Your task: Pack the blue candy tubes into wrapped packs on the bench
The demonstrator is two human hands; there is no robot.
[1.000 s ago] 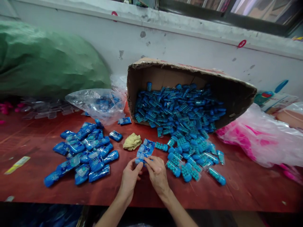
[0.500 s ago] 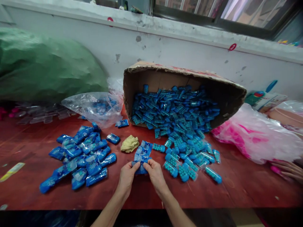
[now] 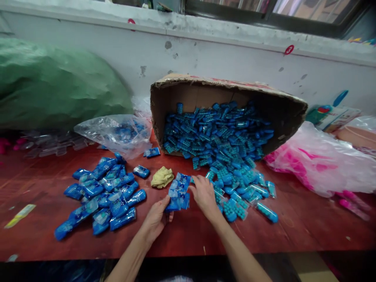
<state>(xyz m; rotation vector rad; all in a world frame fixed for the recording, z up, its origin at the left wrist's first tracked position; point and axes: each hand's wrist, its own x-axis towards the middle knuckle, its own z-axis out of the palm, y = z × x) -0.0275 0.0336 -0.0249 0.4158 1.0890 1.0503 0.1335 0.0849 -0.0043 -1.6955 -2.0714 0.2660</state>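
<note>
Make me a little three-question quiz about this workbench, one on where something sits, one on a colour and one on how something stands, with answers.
1. Where does the crumpled yellow cloth lie?
A. inside the box
B. on the table between the pile of wrapped packets and the spilled capsules
C. on the green sack

2. What colour are the beads in the capsules?
A. red
B. blue
C. white

3. How does the cardboard box stand?
A. upright and taped shut
B. flattened
C. tipped on its side, contents spilling out

Answers: 1 B, it rests on the red table beside the left hand's blue packets; 2 B, all look blue; 3 C, its open mouth faces the right hand.
</note>
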